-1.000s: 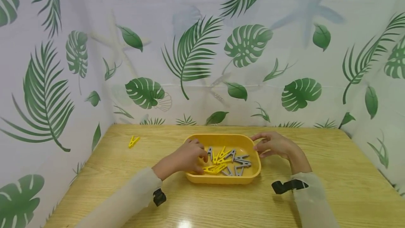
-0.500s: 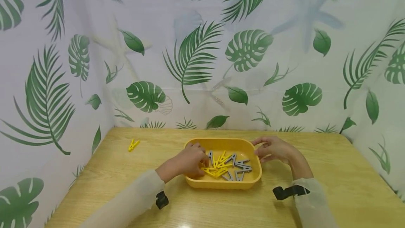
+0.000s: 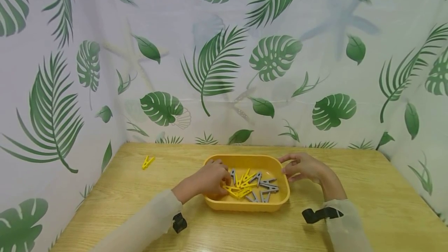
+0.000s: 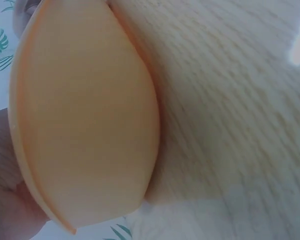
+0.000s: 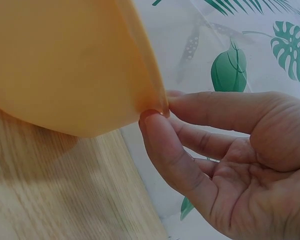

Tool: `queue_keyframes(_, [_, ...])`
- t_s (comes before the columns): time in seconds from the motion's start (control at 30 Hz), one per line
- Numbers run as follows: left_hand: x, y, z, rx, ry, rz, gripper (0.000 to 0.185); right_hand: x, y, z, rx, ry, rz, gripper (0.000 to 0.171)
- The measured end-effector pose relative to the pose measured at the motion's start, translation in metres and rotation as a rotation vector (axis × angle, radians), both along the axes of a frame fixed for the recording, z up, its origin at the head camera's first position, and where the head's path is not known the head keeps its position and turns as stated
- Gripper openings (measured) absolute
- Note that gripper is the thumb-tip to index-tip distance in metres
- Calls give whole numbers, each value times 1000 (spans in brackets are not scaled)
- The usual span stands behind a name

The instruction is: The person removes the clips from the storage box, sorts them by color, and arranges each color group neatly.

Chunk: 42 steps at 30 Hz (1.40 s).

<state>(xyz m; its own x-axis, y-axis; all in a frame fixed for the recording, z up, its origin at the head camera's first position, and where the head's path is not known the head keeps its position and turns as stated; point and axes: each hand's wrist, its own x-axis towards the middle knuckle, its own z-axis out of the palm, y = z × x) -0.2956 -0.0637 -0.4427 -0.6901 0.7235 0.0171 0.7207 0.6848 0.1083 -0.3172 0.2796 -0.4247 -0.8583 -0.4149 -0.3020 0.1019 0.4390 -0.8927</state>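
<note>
A yellow tray (image 3: 245, 204) stands mid-table and holds several yellow clothespins (image 3: 239, 190) and grey clothespins (image 3: 265, 186). My left hand (image 3: 224, 185) reaches into the tray's left side, its fingers curled down and pinching a yellow clothespin. The left wrist view shows only the tray's outer wall (image 4: 85, 115) and a bit of the left hand (image 4: 5, 200). My right hand (image 3: 287, 170) is at the tray's far right corner. In the right wrist view the thumb and forefinger of the right hand (image 5: 161, 109) pinch the tray's rim (image 5: 150, 85).
One yellow clothespin (image 3: 148, 161) lies alone on the wooden table (image 3: 367, 189) near the back left corner. Leaf-print curtains (image 3: 217, 69) close off the table at the back and both sides.
My left hand has shifted slightly toward me and settled its fingertips on the yellow clothespins. The right hand has kept its place at the tray's rim.
</note>
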Motion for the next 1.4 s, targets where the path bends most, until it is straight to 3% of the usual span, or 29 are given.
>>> queue_keyframes(0.23, [-1,-8,7,77,-2,17,14,1,-2,-2,4,2,-3,52])
queue_keyframes(0.33, [0,-15,13,143,-14,35,13,1,-2,-2,9,1,-7,52])
queue_keyframes(0.47, [2,-29,20,277,30,58,13,1,-3,-1,13,1,-10,51])
queue_keyframes(0.6, [4,-49,27,457,96,143,15,0,-3,-1,8,-2,-11,51])
queue_keyframes(0.8, [6,-84,31,668,252,344,16,1,-3,-1,-1,-1,1,52])
queue_keyframes(0.97, [2,-114,23,753,428,480,19,0,-1,-2,-10,2,12,52])
queue_keyframes(1.1, [-3,-135,9,761,519,577,20,-1,0,-2,-5,6,15,53])
queue_keyframes(1.23, [-7,-150,-6,734,532,655,21,-1,-1,-3,3,8,11,53])
queue_keyframes(1.4, [-7,-160,-18,686,471,715,22,-1,-1,-2,6,16,13,54])
